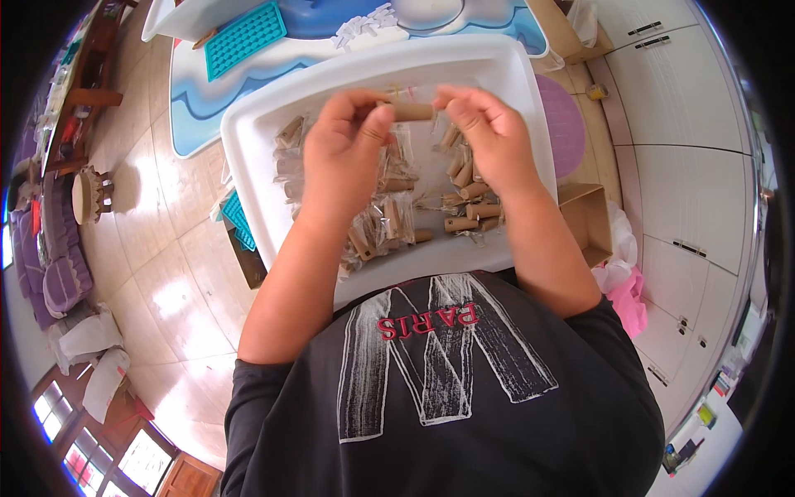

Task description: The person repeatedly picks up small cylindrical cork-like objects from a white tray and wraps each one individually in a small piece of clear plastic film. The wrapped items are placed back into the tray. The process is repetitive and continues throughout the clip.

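Note:
A small brown cardboard tube (412, 112) is held level above a white plastic tub (240, 137). My left hand (344, 149) grips the tube's left end between thumb and fingers. At its right end, my right hand (489, 137) has thumb and fingertips pinched together; what they hold is too small to make out. Below my left hand lie brown tubes in clear plastic wrapping (391, 217). A looser pile of brown tubes (476, 190), with thin clear film among them, lies below my right hand.
The tub stands against a blue-and-white patterned table (199, 116). On the table are a teal grid tray (246, 40) and a heap of white strips (364, 25). An open cardboard box (586, 219) stands right of the tub, a purple round stool (563, 124) behind it. White cabinets (683, 91) line the right.

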Motion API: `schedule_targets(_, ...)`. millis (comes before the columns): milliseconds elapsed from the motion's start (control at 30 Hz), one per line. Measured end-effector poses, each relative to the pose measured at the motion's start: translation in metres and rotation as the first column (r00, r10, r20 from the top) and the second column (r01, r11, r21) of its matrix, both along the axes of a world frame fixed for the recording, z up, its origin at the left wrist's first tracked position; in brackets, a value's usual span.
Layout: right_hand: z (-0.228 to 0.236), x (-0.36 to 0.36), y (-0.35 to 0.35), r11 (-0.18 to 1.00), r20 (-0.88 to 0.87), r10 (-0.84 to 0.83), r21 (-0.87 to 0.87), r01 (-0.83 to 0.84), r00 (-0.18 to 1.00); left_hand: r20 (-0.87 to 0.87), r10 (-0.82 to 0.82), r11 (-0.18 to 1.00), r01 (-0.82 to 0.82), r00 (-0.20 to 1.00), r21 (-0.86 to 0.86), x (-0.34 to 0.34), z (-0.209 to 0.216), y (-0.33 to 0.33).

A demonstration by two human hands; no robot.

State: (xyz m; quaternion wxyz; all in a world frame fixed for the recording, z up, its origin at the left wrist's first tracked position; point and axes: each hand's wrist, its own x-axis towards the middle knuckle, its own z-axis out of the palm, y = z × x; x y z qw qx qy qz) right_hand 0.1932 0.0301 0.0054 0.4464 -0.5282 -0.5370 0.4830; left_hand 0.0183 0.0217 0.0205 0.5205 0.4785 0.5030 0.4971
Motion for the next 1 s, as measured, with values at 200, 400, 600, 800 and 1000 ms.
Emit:
schedule_targets(200, -0.004, 0.004, -0.003, 0.994, 0.042, -0.052, 0.098, 0.048, 0.998, 0.091, 0.09, 0.996, -0.091, 0.992, -0.001, -0.011, 0.004, 0.006)
schedule_targets(400, -0.011, -0.003, -0.004, 0.993, 0.077, -0.01, 0.12, 0.0, 0.997, 0.136, 0.075, 0.997, -0.078, 0.988, 0.018, -0.008, 0.001, 0.005)
schedule_targets(600, 0.003, 0.0, -0.002, 0.99, 0.003, -0.006, -0.143, 0.007, 1.0, 0.194, 0.067, 0.997, -0.075, 0.979, 0.031, -0.007, 0.002, 0.003)
schedule_targets(800, 0.004, 0.003, 0.003, 0.925, -0.291, -0.186, -0.373, 0.068, 0.939, 0.272, -0.093, 0.995, 0.079, 0.958, 0.062, -0.008, 0.005, -0.003)
schedule_targets(1000, 0.003, 0.011, 0.004, 0.946, -0.511, -0.231, -0.316, 0.069, 0.828, 0.155, -0.259, 0.962, 0.269, 0.953, -0.047, -0.01, -0.001, -0.006)
